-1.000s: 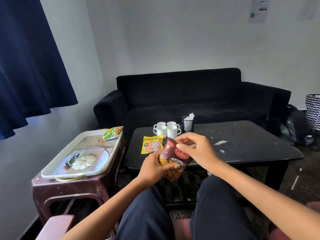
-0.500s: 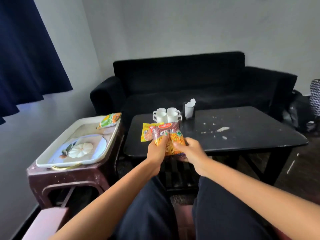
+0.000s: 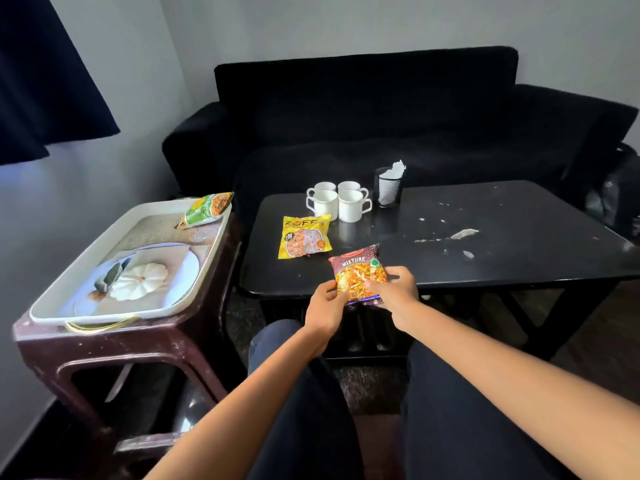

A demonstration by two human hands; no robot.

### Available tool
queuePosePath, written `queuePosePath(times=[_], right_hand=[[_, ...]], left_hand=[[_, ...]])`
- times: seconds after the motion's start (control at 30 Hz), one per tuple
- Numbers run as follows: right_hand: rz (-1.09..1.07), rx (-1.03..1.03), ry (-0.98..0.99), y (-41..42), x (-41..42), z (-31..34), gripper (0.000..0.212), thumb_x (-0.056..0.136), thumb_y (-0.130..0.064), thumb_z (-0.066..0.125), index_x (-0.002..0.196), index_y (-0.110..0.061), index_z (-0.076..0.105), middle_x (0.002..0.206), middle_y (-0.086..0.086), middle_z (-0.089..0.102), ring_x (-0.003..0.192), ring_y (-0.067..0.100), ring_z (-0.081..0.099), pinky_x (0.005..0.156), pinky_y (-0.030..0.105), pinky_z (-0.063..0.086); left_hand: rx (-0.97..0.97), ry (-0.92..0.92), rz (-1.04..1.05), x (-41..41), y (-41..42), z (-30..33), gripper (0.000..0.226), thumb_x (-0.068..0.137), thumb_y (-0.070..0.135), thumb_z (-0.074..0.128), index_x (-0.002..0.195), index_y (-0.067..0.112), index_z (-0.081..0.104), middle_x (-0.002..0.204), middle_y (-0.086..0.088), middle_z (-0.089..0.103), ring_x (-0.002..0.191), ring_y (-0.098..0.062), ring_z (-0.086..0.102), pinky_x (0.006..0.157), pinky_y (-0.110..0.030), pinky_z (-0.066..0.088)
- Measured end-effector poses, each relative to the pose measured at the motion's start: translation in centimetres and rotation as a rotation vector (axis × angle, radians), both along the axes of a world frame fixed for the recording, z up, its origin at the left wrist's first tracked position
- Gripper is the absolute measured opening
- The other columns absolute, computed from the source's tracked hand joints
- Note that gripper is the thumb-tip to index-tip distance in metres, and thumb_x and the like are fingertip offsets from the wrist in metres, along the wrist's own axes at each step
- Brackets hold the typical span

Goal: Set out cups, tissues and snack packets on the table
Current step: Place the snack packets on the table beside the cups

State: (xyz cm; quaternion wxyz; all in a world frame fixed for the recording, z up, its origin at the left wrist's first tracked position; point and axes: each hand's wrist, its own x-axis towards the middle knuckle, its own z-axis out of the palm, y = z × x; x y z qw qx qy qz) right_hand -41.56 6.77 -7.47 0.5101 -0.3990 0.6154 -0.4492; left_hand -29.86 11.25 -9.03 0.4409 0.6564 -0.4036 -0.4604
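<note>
A maroon "Mixture" snack packet [image 3: 358,268] lies at the near edge of the black table [image 3: 502,251]. My left hand [image 3: 325,306] pinches its lower left corner and my right hand [image 3: 394,289] grips its lower right side. A yellow snack packet [image 3: 303,236] lies flat just behind it. Several white cups [image 3: 337,202] stand clustered at the table's far left. Beside them a mesh holder with white tissues [image 3: 389,187] stands upright. A green snack packet [image 3: 206,210] rests on the far corner of the white tray [image 3: 69,289].
The tray sits on a maroon plastic stool [image 3: 114,344] left of the table. A black sofa [image 3: 381,109] stands behind the table. White crumbs and scraps [image 3: 462,233] dot the table's right half. My knees are below the table's near edge.
Both hands have carried the maroon packet forward and down from in front of me onto the table's near edge, right of the yellow packet. The camera has tilted down.
</note>
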Motion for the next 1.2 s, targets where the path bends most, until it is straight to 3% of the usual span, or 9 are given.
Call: queuePosePath(times=[0.07,0.2,0.37,0.43,0.53,0.67,0.83,1.0,1.2], right_hand=[[-0.03,-0.007,-0.027,-1.3,0.2,-0.2,0.033,0.08,0.003,0.068,0.101,-0.014,0.048,0.102,0.009,0.058,0.089,0.024,0.062,0.062,0.031,0.054],[0.011,0.016,0.033,-3.9,0.4,-1.1,0.038,0.082,0.008,0.055,0.113,-0.013,0.046,0.117,0.012,0.058,0.102,0.027,0.061,0.084,0.041,0.055],[0.145,-0.181,0.751,-4.6,-0.5,-2.5,0.052,0.081,-0.006,0.058,0.127,-0.022,0.039,0.133,0.005,0.044,0.118,0.026,0.046,0.094,0.041,0.04],[0.201,-0.377,1.025,-4.3,-0.5,-3.0,0.056,0.084,-0.013,0.058,0.134,-0.022,0.035,0.145,0.003,0.03,0.129,0.026,0.035,0.098,0.043,0.034],[0.496,-0.55,1.204,-4.0,0.0,-4.0,0.055,0.091,-0.025,0.05,0.141,-0.028,0.029,0.156,-0.004,0.01,0.142,0.021,0.013,0.108,0.042,0.022],[0.671,-0.448,1.262,-4.4,0.4,-5.4,0.064,0.095,-0.036,0.04,0.149,-0.035,0.006,0.159,-0.005,-0.011,0.146,0.021,-0.013,0.117,0.046,0.001],[0.683,-0.378,1.263,-6.8,0.3,-5.7,0.075,0.092,-0.051,0.038,0.147,-0.038,-0.011,0.155,-0.006,-0.026,0.143,0.019,-0.026,0.116,0.046,-0.009],[0.639,-0.345,1.212,-9.6,0.7,-6.0,0.072,0.091,-0.062,0.03,0.146,-0.043,-0.012,0.155,-0.008,-0.027,0.142,0.016,-0.028,0.114,0.046,-0.014],[0.604,-0.389,1.259,-12.9,2.5,-6.7,0.07,0.092,-0.06,0.027,0.146,-0.04,-0.013,0.156,-0.004,-0.026,0.142,0.018,-0.028,0.114,0.048,-0.016]], left_hand=[[0.016,-0.049,-0.051,0.3,-0.7,-0.2,0.052,0.094,0.026,0.054,0.143,0.016,0.037,0.138,-0.003,0.052,0.119,-0.018,0.054,0.1,-0.029,0.04],[0.0,-0.142,-0.095,0.7,-2.2,-0.9,0.05,0.093,0.029,0.054,0.14,0.025,0.039,0.137,0.002,0.053,0.121,-0.019,0.052,0.11,-0.042,0.033],[0.004,-0.515,-0.067,0.9,-3.4,-2.1,0.048,0.089,0.037,0.053,0.136,0.037,0.042,0.136,0.014,0.051,0.125,-0.014,0.045,0.095,-0.036,0.025],[-0.008,-0.654,-0.069,1.1,-3.7,-2.7,0.054,0.089,0.038,0.053,0.141,0.034,0.036,0.146,0.011,0.04,0.135,-0.015,0.033,0.102,-0.038,0.024],[-0.048,-0.802,-0.13,1.5,-4.1,-3.9,0.066,0.09,0.04,0.05,0.149,0.028,0.022,0.156,0.008,0.023,0.143,-0.015,0.019,0.111,-0.038,0.017],[-0.074,-0.923,-0.265,1.9,-5.1,-4.8,0.072,0.093,0.039,0.045,0.152,0.023,0.008,0.16,0.004,0.011,0.148,-0.017,0.006,0.119,-0.036,0.007],[-0.051,-0.986,-0.302,3.3,-6.8,-5.4,0.072,0.096,0.046,0.036,0.153,0.019,0.001,0.161,0.002,-0.002,0.148,-0.016,-0.008,0.119,-0.034,-0.005],[-0.041,-0.975,-0.057,3.6,-8.0,-6.0,0.072,0.094,0.058,0.023,0.152,0.024,-0.003,0.159,0.002,-0.016,0.146,-0.016,-0.019,0.117,-0.038,-0.01],[-0.074,-1.011,0.16,2.8,-9.1,-6.7,0.071,0.093,0.06,0.017,0.152,0.026,-0.003,0.16,0.003,-0.005,0.148,-0.016,-0.003,0.117,-0.04,-0.003]])
